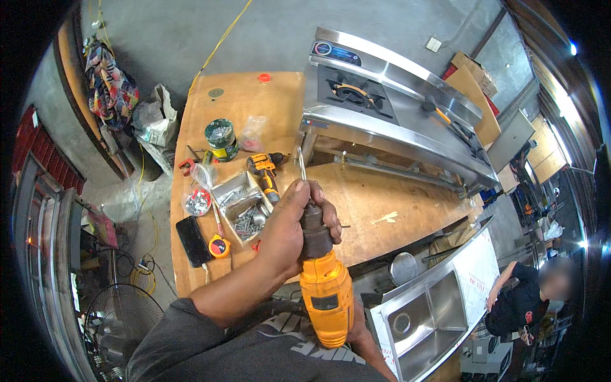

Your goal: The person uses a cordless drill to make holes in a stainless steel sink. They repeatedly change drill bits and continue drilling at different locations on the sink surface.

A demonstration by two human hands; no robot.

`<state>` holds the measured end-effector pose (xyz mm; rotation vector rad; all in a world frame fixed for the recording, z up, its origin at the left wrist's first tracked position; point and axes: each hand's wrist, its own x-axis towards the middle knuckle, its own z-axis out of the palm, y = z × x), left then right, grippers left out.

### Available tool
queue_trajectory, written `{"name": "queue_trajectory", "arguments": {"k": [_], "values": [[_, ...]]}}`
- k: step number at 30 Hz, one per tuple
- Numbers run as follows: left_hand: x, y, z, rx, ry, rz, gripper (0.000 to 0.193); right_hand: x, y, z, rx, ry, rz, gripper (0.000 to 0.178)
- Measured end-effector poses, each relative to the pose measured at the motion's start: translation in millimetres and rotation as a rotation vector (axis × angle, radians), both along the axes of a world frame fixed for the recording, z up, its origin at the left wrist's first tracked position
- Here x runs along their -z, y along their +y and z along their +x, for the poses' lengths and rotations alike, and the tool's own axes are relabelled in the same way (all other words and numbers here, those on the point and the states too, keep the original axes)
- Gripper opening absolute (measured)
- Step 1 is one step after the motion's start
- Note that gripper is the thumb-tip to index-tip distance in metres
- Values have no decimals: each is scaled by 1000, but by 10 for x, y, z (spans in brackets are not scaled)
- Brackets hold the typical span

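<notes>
A yellow power drill (pixel 326 299) with a dark chuck (pixel 315 229) is held up in front of my body, nose away from me. My left hand (pixel 294 219) is closed around the chuck, with thumb and fingers at the base of a long metal bit (pixel 301 164). A thin dark pin sticks out to the right of the chuck. My right hand (pixel 360 321) is at the underside of the drill, mostly hidden by its body; its fingers do not show. Beyond the bit stands a stainless steel gas stove (pixel 382 137) on the wooden table (pixel 254 95).
Left on the table are a cordless drill (pixel 262 167), a divided box of screws (pixel 238 207), a phone (pixel 193 240), a tape measure (pixel 219 246) and a green tub (pixel 221 137). A hammer (pixel 436 111) lies on the stove. At right, a person (pixel 519 293) stands near a steel sink (pixel 423 318).
</notes>
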<state>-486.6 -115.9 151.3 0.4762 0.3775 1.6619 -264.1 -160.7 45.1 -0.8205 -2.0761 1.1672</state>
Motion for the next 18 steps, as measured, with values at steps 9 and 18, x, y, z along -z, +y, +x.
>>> {"name": "queue_trajectory", "arguments": {"k": [9, 18], "values": [[36, -50, 161, 75, 91, 4, 46, 322, 105, 184, 151, -94, 506, 59], [143, -3, 296, 15, 375, 155, 53, 401, 54, 262, 271, -169, 679, 62]]}}
